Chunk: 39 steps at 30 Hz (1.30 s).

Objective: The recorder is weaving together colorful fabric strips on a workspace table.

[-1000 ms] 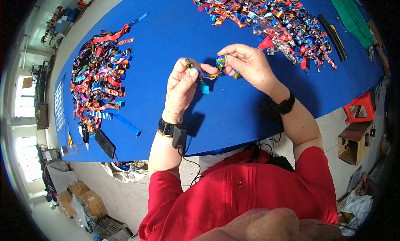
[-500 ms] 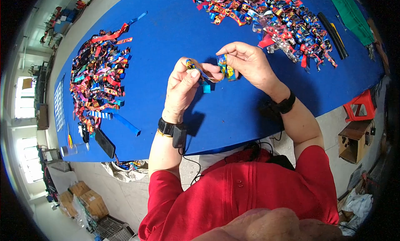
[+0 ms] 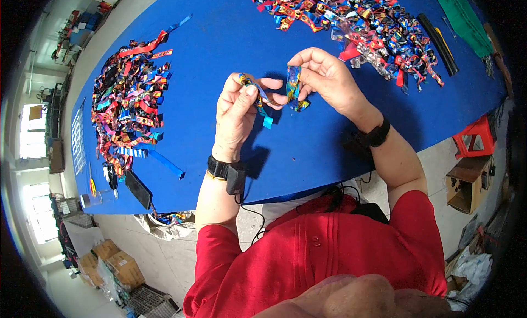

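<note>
A patterned blue-and-yellow ribbon strap is stretched in loops between my two hands above the blue table. My left hand pinches one part between thumb and fingers, and a turquoise end hangs below it. The other fingers of that hand reach toward the right. My right hand pinches the top of a loop, whose lower part dangles free. Whether the strap is one piece or two, I cannot tell.
On the table's left lies a heap of colourful ribbon straps, with a black phone near it. A larger strap pile spreads at the far right, beside a black tube and a green tray. A red stool stands right.
My right hand has shifted slightly up, and the loop under it has turned and narrowed. The turquoise end below my left hand has swung a little left and down.
</note>
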Each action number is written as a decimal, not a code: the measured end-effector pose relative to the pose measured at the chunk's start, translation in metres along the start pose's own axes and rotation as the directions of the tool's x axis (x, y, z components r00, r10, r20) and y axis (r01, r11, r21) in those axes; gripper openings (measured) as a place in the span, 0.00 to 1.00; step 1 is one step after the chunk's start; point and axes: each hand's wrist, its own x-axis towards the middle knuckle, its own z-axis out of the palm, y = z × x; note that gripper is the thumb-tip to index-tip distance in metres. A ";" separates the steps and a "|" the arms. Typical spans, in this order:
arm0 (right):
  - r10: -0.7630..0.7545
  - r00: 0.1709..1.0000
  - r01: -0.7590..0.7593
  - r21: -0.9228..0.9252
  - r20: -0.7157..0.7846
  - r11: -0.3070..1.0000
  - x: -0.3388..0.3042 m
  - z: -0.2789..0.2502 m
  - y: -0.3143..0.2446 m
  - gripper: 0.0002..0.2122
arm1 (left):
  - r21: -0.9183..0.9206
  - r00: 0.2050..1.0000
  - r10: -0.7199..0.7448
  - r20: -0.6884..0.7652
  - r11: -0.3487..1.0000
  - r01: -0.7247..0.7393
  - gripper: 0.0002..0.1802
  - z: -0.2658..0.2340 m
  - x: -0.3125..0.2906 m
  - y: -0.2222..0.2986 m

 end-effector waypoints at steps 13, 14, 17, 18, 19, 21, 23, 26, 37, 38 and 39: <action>0.004 0.998 -0.005 0.004 0.056 1.000 0.001 -0.001 0.006 0.08 | 0.175 0.994 0.012 0.107 0.984 -0.031 0.05 0.010 -0.005 0.001; 0.007 0.998 -0.007 -0.014 0.058 1.000 0.000 -0.001 0.006 0.08 | 0.176 0.994 0.012 0.106 0.984 -0.031 0.05 0.009 -0.005 0.001; -0.001 0.998 0.001 -0.002 0.057 1.000 0.001 -0.001 0.004 0.07 | 0.294 0.996 -0.001 0.091 0.956 -0.026 0.05 0.006 -0.005 -0.001; 0.000 0.998 0.000 -0.001 0.056 1.000 0.001 -0.001 0.003 0.07 | 0.309 0.997 -0.010 0.079 0.951 -0.015 0.05 0.007 -0.004 -0.001; 0.005 0.998 -0.005 0.006 0.066 1.000 0.000 -0.002 0.000 0.07 | 0.325 0.998 -0.018 0.066 0.946 -0.004 0.04 0.008 -0.004 -0.001; 0.010 0.997 -0.011 0.014 0.076 1.000 -0.001 -0.004 -0.004 0.07 | 0.312 0.998 -0.017 0.059 0.950 -0.002 0.04 0.008 -0.003 -0.001; 0.052 0.989 -0.057 0.031 0.135 0.998 -0.002 -0.005 -0.006 0.10 | 0.300 0.999 -0.016 0.052 0.954 -0.001 0.04 0.008 -0.003 -0.002; -0.072 0.988 0.062 0.075 0.138 0.995 0.000 0.004 0.000 0.12 | 0.288 0.999 0.004 0.045 0.958 -0.017 0.04 0.006 -0.004 -0.003; -0.195 0.972 0.181 -0.112 -0.134 0.977 0.004 -0.003 -0.002 0.16 | 0.198 0.993 0.032 -0.115 0.980 -0.009 0.06 0.003 0.004 -0.005; -0.190 0.973 0.177 -0.107 -0.131 0.978 0.003 -0.004 -0.002 0.16 | 0.169 0.991 0.007 -0.134 0.985 0.016 0.07 0.005 0.005 -0.005; -0.148 0.982 0.138 -0.096 -0.114 0.986 0.002 -0.004 -0.004 0.16 | 0.168 0.989 0.005 -0.150 0.986 0.020 0.07 0.005 0.006 -0.004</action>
